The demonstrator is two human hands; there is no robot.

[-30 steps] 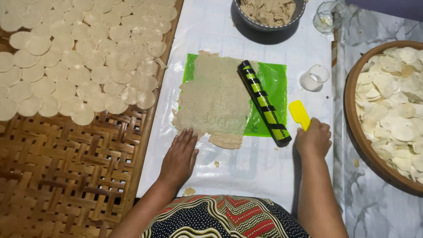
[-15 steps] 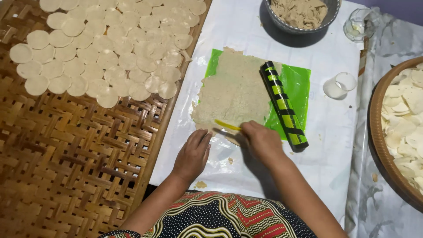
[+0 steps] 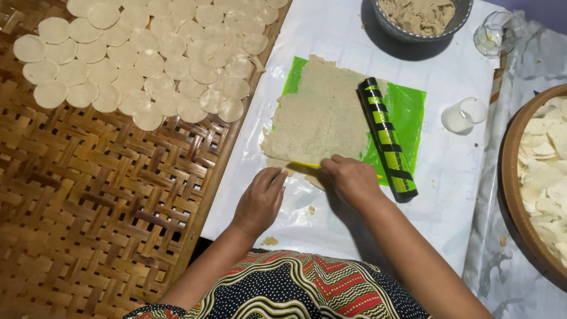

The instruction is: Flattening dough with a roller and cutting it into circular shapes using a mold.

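Observation:
A flat sheet of beige dough [image 3: 319, 115] lies on a green plastic sheet [image 3: 407, 109] over a white cloth. My right hand [image 3: 352, 179] grips a yellow scraper [image 3: 304, 165] and presses its edge along the near edge of the dough. My left hand [image 3: 260, 198] rests flat on the clear plastic just in front of the dough, fingers together, holding nothing. A black rolling pin with green-yellow stripes [image 3: 387, 137] lies across the right part of the dough, beside my right hand.
A woven bamboo tray [image 3: 88, 212] at the left carries several round dough discs [image 3: 147, 59]. A bowl of dough [image 3: 419, 15] and a small glass [image 3: 496, 32] stand at the back. A clear round cutter [image 3: 463, 115] lies right of the green sheet. A wooden tray of discs [image 3: 549, 171] is far right.
My right hand picked up the yellow scraper from the right of the rolling pin and moved it left to the dough's near edge. My left hand stayed flat in front of the dough.

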